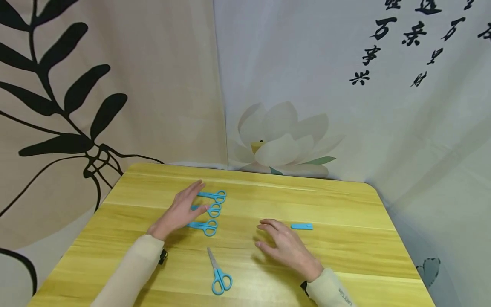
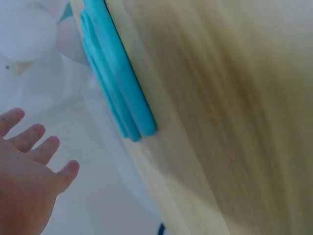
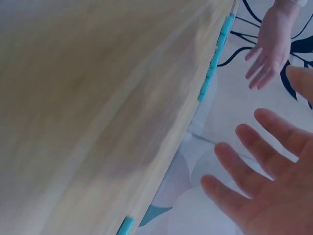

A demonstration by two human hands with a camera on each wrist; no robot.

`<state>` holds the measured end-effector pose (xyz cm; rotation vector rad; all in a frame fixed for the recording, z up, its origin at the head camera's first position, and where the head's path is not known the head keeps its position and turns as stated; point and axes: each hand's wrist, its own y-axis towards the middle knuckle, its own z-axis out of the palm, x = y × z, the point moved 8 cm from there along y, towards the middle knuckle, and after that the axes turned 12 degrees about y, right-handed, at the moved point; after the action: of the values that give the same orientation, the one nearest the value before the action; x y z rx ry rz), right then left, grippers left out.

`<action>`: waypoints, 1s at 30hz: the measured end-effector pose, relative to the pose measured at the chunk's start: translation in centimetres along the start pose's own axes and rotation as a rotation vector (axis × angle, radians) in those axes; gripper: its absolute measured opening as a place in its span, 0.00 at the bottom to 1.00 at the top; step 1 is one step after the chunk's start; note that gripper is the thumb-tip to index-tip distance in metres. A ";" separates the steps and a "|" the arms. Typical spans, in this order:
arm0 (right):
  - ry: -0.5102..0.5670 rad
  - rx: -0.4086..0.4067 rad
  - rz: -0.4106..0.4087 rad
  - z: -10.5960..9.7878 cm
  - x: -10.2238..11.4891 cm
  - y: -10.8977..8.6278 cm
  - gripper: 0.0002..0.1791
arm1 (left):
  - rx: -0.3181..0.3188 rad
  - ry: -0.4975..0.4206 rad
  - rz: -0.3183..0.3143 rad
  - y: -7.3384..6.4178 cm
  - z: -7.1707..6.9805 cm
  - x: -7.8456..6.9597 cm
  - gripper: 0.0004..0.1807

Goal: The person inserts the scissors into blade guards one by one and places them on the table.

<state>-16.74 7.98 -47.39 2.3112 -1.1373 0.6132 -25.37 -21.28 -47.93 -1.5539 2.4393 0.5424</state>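
Three pairs of blue-handled scissors lie in a column left of the table's middle: the far pair (image 1: 220, 196), the middle pair (image 1: 215, 209) and the near pair (image 1: 209, 228). My left hand (image 1: 180, 213) hovers over their blade ends with its fingers extended, hiding part of them. Closer to me is another pair of scissors (image 1: 220, 277), its metal blades bare and pointing away. My right hand (image 1: 285, 247) is held above the table, fingers spread and holding nothing. Just beyond it rests a blue blade cover (image 1: 301, 226). Both wrist views show the hands raised off the wood.
The yellow wooden table (image 1: 337, 264) has rounded far corners. Behind it hang a beige curtain (image 1: 168, 85) with a black plant print and a pale curtain (image 1: 368, 128) with a lotus and black characters.
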 end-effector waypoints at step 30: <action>-0.190 0.396 -0.133 10.6 8.5 1.3 0.49 | -0.273 0.122 0.029 -9.3 -3.8 -3.5 0.42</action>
<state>-11.26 -4.14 -50.34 2.8091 -1.0025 0.6236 -15.36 -23.47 -45.04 -1.7011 2.5691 0.8398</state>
